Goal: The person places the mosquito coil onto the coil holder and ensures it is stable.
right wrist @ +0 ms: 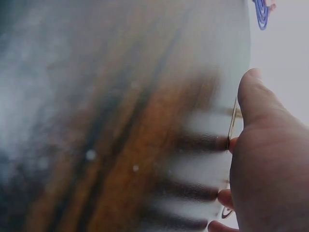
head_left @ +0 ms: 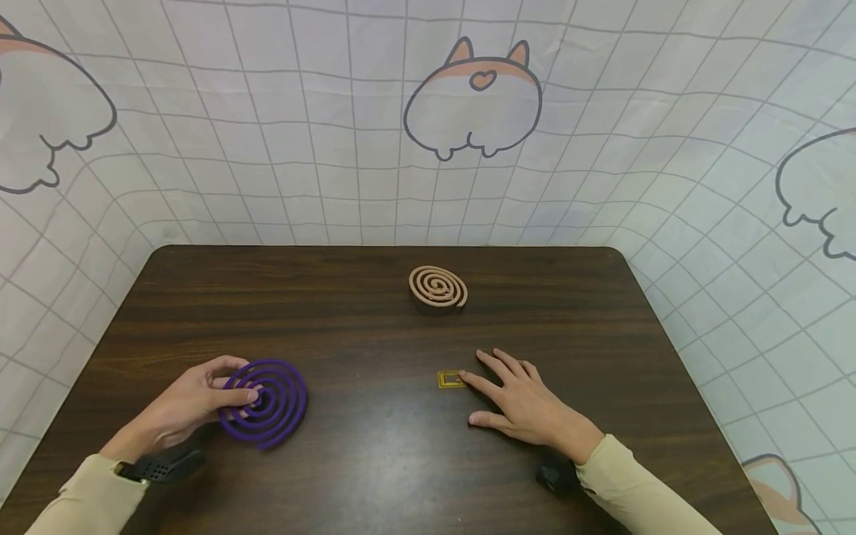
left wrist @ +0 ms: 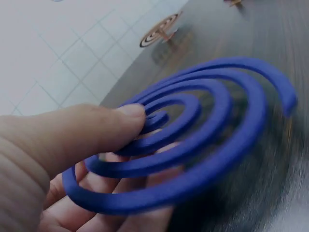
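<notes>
My left hand (head_left: 197, 401) pinches a purple mosquito coil (head_left: 299, 405), thumb on its centre and fingers beneath. In the left wrist view the purple coil (left wrist: 217, 176) is tilted, its loose outer end pointing away from the palm. On the right, my right hand (head_left: 528, 405) is spread low over the table, fingers apart. Its index fingertip touches a small flat gold metal piece (head_left: 443, 380) with a rectangular cut outline, lying on the tabletop. In the right wrist view the thin metal edge (right wrist: 232, 125) shows beside the fingers.
Toward the back of the dark wooden table (head_left: 361, 461), a tan mosquito coil (head_left: 438, 287) sits raised on a small stand, seen side-on in the left wrist view. White gridded curtain (head_left: 301, 148) with cartoon animals surrounds the table at the back and sides.
</notes>
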`<state>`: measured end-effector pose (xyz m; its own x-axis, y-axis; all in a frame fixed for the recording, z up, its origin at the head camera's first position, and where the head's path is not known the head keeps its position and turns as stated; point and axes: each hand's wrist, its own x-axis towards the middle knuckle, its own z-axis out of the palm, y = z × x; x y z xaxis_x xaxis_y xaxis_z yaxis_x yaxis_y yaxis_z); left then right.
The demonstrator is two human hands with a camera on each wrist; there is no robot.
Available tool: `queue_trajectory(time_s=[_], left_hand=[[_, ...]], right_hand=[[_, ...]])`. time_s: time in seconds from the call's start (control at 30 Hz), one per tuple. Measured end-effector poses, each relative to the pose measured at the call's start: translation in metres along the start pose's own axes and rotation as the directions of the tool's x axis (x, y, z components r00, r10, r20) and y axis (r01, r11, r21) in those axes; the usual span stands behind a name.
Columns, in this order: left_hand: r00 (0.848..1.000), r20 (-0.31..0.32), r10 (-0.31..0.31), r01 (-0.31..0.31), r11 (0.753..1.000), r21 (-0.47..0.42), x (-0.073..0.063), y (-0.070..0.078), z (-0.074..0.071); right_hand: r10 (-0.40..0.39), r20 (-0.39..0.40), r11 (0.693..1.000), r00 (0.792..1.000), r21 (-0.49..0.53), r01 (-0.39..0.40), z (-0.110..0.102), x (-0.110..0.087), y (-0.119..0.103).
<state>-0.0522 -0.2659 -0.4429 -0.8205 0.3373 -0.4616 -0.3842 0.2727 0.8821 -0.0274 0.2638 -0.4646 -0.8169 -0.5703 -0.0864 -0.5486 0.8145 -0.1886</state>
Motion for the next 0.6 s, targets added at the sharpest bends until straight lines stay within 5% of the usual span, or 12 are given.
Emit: queue_trajectory(time_s=[0.6], left_hand=[[0.998, 0.015, 0.067, -0.065, 0.991, -0.12, 0.014, 0.006, 0.021]], right_hand=[[0.027, 0.026, 0.999, 0.999, 0.023, -0.028, -0.003, 0.004, 0.002]])
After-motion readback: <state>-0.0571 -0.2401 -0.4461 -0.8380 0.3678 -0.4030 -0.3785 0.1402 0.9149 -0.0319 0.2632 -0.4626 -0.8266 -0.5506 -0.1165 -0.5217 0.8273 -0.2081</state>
